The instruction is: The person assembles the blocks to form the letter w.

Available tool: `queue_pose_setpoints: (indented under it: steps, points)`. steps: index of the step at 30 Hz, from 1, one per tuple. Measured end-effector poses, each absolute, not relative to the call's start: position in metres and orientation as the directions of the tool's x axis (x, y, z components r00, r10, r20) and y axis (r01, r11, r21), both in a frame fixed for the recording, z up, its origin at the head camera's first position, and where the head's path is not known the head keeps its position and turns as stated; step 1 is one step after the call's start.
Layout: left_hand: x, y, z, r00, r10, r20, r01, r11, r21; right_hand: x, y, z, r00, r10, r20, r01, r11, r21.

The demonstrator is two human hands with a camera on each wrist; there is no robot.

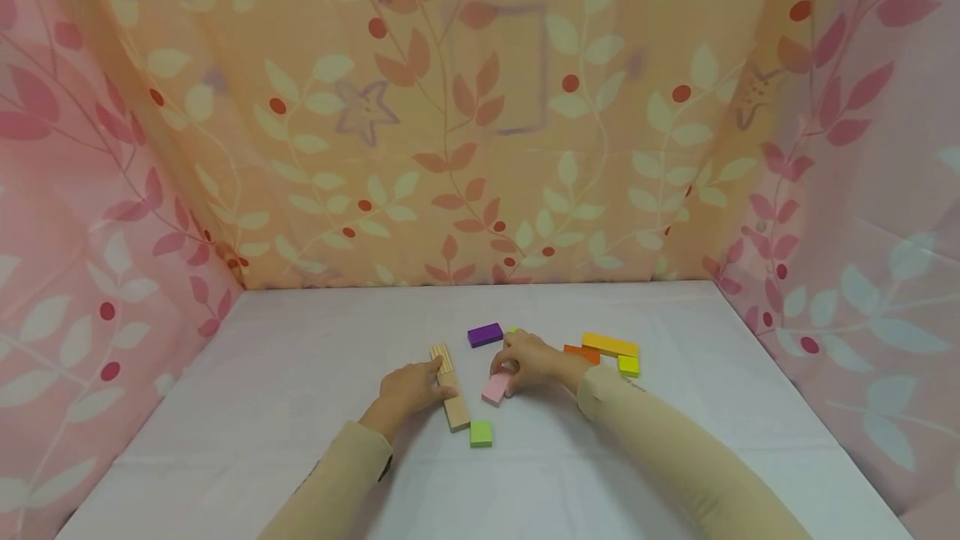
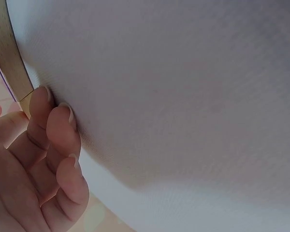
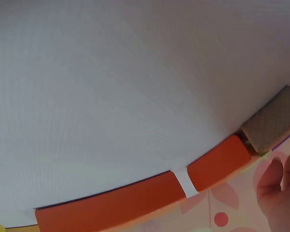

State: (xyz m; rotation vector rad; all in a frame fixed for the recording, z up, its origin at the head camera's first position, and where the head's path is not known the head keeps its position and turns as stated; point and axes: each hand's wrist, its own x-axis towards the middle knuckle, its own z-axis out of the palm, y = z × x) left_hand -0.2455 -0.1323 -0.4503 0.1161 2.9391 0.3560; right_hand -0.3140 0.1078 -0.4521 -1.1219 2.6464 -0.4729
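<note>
In the head view my left hand (image 1: 410, 394) holds natural wood blocks lying in a line, a plain block (image 1: 457, 413) and a ridged piece (image 1: 441, 354) at its far end. Thumb and fingers sit on opposite sides. The left wrist view shows curled fingers (image 2: 63, 130) against the wood block (image 2: 9, 53). To the right, my right hand (image 1: 528, 359) pinches a pink block (image 1: 496, 388) near the table surface; the right wrist view does not show that block. A light green block (image 1: 481, 433) lies close to the plain block's near end.
A purple block (image 1: 485, 335) lies beyond the right hand. Orange (image 1: 582, 353), yellow-orange (image 1: 611, 345) and yellow blocks (image 1: 628, 367) lie right of it. A wood block (image 3: 273, 118) shows in the right wrist view. Patterned cloth (image 1: 450, 148) surrounds the white table (image 1: 300, 332).
</note>
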Motion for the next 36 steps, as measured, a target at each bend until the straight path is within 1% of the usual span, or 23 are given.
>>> queue_pose_setpoints:
  steps: [2, 4, 7, 9, 12, 14, 17, 20, 28, 36]
  points:
    - [-0.245, -0.132, -0.451, -0.982, 0.102, -0.162, 0.061, 0.968, 0.244, -0.311, 0.108, -0.452, -0.708, -0.701, -0.084, -0.605, 0.664, -0.439]
    - [-0.245, -0.133, -0.451, -0.981, 0.106, -0.16, 0.063, 0.965, 0.253, -0.305, 0.108, -0.452, -0.762, -0.644, -0.07, -0.52, 0.673, -0.527]
    - [-0.243, -0.133, -0.451, -0.981, 0.109, -0.16, 0.063, 0.962, 0.267, -0.29, 0.107, -0.453, -0.864, -0.501, -0.048, -0.337, 0.648, -0.683]
    - [-0.242, -0.133, -0.45, -0.982, 0.11, -0.157, 0.063, 0.959, 0.275, -0.279, 0.104, -0.454, -0.917, -0.392, -0.071, -0.202, 0.609, -0.767]
    - [-0.242, -0.134, -0.451, -0.983, 0.111, -0.148, 0.068, 0.961, 0.27, -0.265, 0.101, -0.457, -0.953, -0.268, -0.141, -0.036, 0.562, -0.826]
    - [-0.242, -0.135, -0.451, -0.984, 0.109, -0.144, 0.068, 0.961, 0.267, -0.259, 0.099, -0.458, -0.958, -0.23, -0.172, 0.021, 0.54, -0.841]
    - [-0.244, -0.136, -0.452, -0.984, 0.104, -0.144, 0.063, 0.962, 0.265, -0.255, 0.096, -0.459, -0.957, -0.216, -0.193, 0.052, 0.527, -0.848]
    - [-0.245, -0.136, -0.452, -0.984, 0.104, -0.146, 0.062, 0.961, 0.268, -0.255, 0.094, -0.46, -0.95, -0.229, -0.214, 0.06, 0.537, -0.842]
    - [-0.245, -0.135, -0.451, -0.982, 0.107, -0.155, 0.06, 0.958, 0.28, -0.26, 0.094, -0.462, -0.936, -0.27, -0.224, 0.021, 0.595, -0.804]
    - [-0.244, -0.134, -0.451, -0.981, 0.115, -0.16, 0.067, 0.958, 0.278, -0.261, 0.099, -0.457, -0.909, -0.335, -0.247, -0.006, 0.604, -0.797]
